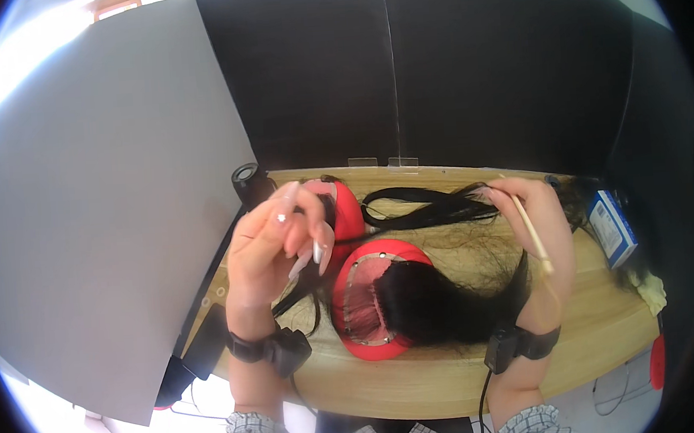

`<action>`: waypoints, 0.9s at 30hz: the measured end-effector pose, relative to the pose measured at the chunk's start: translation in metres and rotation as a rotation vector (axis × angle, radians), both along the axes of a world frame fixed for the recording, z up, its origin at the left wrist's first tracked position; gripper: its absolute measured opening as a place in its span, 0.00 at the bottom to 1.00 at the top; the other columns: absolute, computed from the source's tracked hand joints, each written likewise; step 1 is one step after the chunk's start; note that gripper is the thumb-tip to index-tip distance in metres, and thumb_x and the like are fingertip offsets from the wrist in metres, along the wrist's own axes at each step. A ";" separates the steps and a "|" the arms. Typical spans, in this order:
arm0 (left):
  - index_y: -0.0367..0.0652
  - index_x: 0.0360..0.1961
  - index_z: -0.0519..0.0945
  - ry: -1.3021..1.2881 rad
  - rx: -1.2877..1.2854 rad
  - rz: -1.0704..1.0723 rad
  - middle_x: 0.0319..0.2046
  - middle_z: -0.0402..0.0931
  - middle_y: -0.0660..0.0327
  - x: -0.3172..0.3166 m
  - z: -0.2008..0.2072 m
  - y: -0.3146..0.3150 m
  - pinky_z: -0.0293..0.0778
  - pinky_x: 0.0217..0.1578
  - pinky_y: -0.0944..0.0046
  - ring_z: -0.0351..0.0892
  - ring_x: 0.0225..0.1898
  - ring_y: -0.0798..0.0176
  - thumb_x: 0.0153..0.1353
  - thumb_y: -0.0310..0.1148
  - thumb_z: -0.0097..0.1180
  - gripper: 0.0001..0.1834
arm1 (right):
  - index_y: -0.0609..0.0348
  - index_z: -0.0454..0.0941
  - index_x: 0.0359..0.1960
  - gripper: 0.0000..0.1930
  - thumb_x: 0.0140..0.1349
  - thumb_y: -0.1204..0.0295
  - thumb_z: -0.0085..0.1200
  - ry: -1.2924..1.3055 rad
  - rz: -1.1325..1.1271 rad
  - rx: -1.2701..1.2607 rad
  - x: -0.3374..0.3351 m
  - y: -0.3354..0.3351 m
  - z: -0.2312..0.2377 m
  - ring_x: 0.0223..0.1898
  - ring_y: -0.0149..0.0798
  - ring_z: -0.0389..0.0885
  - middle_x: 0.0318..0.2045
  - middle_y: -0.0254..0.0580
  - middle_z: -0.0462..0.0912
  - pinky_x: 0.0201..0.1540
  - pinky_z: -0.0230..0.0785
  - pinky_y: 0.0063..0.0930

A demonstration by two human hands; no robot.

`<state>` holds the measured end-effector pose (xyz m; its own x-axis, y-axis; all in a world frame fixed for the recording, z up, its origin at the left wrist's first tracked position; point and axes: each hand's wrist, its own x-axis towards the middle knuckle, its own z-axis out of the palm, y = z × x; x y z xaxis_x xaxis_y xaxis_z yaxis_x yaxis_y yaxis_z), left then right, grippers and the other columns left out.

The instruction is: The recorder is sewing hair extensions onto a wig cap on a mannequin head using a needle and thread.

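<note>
A red dome-shaped head form (369, 295) lies on the wooden table (422, 372), half covered by a black wig (441, 298) with a pale net patch showing. My left hand (280, 241), with long pale nails, pinches a thin bundle of black hair above the form's left side. My right hand (536, 219) is closed on a slim wooden-handled tool (531, 232) and touches a looped strand of black hair (427, 207) stretched across the table. A second red form (345, 208) sits behind my left hand.
A large grey panel (104, 201) stands at the left, black panels (433, 66) behind. A small blue box (612, 226) lies at the table's right edge, with a yellow cloth (650, 292) below it. A black cylindrical object (246, 177) sits at the back left corner.
</note>
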<state>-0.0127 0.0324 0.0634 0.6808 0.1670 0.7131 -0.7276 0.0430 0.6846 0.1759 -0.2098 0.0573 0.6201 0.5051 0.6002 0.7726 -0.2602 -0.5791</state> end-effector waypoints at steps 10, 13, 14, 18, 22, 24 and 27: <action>0.43 0.28 0.71 0.575 0.166 0.046 0.22 0.63 0.74 0.004 -0.002 -0.012 0.53 0.23 0.77 0.57 0.22 0.81 0.73 0.41 0.40 0.18 | 0.61 0.79 0.49 0.14 0.63 0.70 0.54 0.153 0.422 0.109 -0.043 0.020 0.012 0.29 0.35 0.85 0.26 0.48 0.84 0.35 0.74 0.26; 0.40 0.34 0.75 0.595 0.189 -0.024 0.23 0.64 0.73 0.002 -0.004 -0.010 0.54 0.24 0.77 0.58 0.23 0.80 0.73 0.40 0.40 0.16 | 0.63 0.77 0.50 0.17 0.60 0.71 0.58 0.047 0.510 0.032 -0.066 0.040 0.014 0.27 0.45 0.84 0.27 0.52 0.83 0.32 0.74 0.30; 0.40 0.34 0.75 0.602 0.186 -0.022 0.23 0.64 0.73 0.001 -0.004 -0.012 0.54 0.24 0.77 0.58 0.23 0.80 0.73 0.40 0.40 0.16 | 0.62 0.77 0.51 0.17 0.60 0.71 0.57 0.040 0.561 0.044 -0.068 0.045 0.012 0.27 0.47 0.83 0.27 0.52 0.83 0.31 0.73 0.31; 0.37 0.45 0.77 0.629 0.166 0.034 0.23 0.65 0.73 -0.001 -0.001 -0.020 0.58 0.27 0.77 0.61 0.25 0.79 0.73 0.39 0.42 0.16 | 0.62 0.77 0.48 0.14 0.60 0.72 0.56 0.065 0.587 0.090 -0.070 0.054 0.004 0.26 0.51 0.81 0.26 0.52 0.81 0.29 0.72 0.35; 0.36 0.45 0.77 0.594 0.230 0.057 0.23 0.65 0.72 0.001 0.000 -0.024 0.60 0.28 0.76 0.61 0.26 0.79 0.73 0.37 0.42 0.16 | 0.62 0.78 0.45 0.12 0.60 0.73 0.56 0.030 0.569 0.131 -0.069 0.059 -0.002 0.26 0.51 0.81 0.25 0.52 0.81 0.29 0.72 0.36; 0.36 0.43 0.77 0.572 0.226 0.071 0.23 0.65 0.72 0.001 0.002 -0.027 0.60 0.28 0.76 0.60 0.26 0.79 0.73 0.37 0.42 0.15 | 0.62 0.80 0.42 0.11 0.57 0.75 0.57 -0.169 0.452 0.165 -0.067 0.064 -0.004 0.24 0.48 0.81 0.23 0.49 0.81 0.27 0.71 0.34; 0.35 0.37 0.77 0.505 0.262 0.116 0.23 0.65 0.71 0.006 -0.001 -0.029 0.60 0.28 0.74 0.60 0.26 0.78 0.72 0.35 0.43 0.14 | 0.60 0.81 0.41 0.12 0.53 0.76 0.59 -0.249 0.372 0.213 -0.070 0.072 -0.005 0.22 0.43 0.81 0.21 0.44 0.81 0.26 0.72 0.31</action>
